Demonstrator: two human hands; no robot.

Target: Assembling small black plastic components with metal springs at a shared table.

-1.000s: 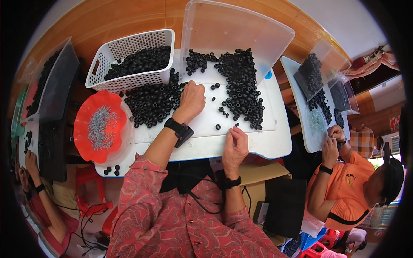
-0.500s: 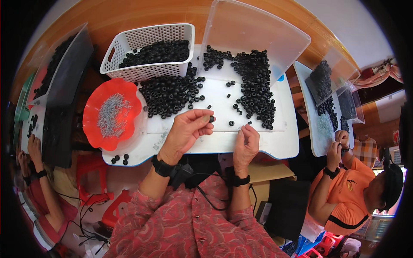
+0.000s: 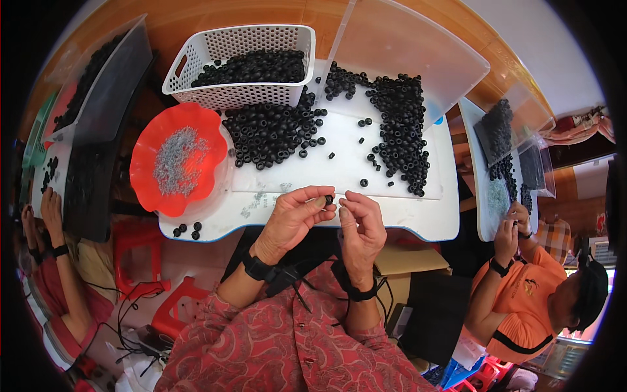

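Note:
My left hand [image 3: 290,221] pinches a small black ring-shaped piece [image 3: 329,200] between thumb and fingertips, just over the table's front edge. Right beside it, my right hand [image 3: 363,228] has its thumb and fingers pressed together, close to the black piece. A tiny pale bit seems to show at those fingertips, too small to name. Beyond my hands, black ring pieces lie in a left heap [image 3: 274,134] and a right heap [image 3: 400,134] on the white table [image 3: 294,186], with a few loose ones between. To the left, a red wavy-rimmed bowl [image 3: 208,130] holds many tiny grey pieces.
A white perforated basket [image 3: 261,95] of black pieces stands at the back left. Behind the right heap leans a clear plastic bin [image 3: 418,46]. Several black pieces [image 3: 196,227] lie by the front left edge. Co-workers sit at the left and at the right [image 3: 522,294].
My right hand has moved left, and its fingertips now meet those of my left hand. The left hand keeps the black piece. The view has shifted slightly.

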